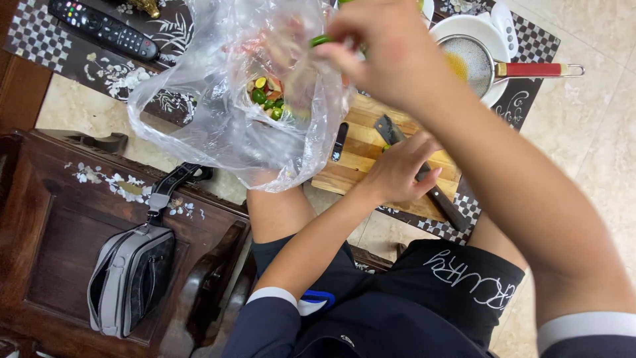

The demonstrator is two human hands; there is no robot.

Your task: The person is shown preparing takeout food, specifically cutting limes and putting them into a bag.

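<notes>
Underfoot, floor [596, 132]: pale stone tiles are showing around everything.
Bench [59, 225]: dark carved wood with pearly flower inlay is sitting at the left, carrying a grey shoulder bag [129, 275] with its strap trailing up over the edge.
Surface [99, 66]: a dark mat with a checked border is covering it; a black remote [103, 28] is lying at its top left corner.
Plastic bag [218, 113]: clear and crumpled, it is hanging open over the mat, with small green and yellow fruit pieces [268, 96] showing inside.
Cutting board [371, 156]: striped wood, it is lying just right of the plastic bag.
Bowl [464, 26]: white, it is standing beyond the board, with a mesh strainer [474, 63] with a red handle resting across it.
Right hand [381, 46]: its grip is pinched together on a small green fruit [321, 40] above the bag's mouth.
Left hand [397, 169]: it is resting on the board, its grip loosely curled over the knife [414, 169], whose dark handle is pointing toward the person; whether it is clamped I cannot tell.
</notes>
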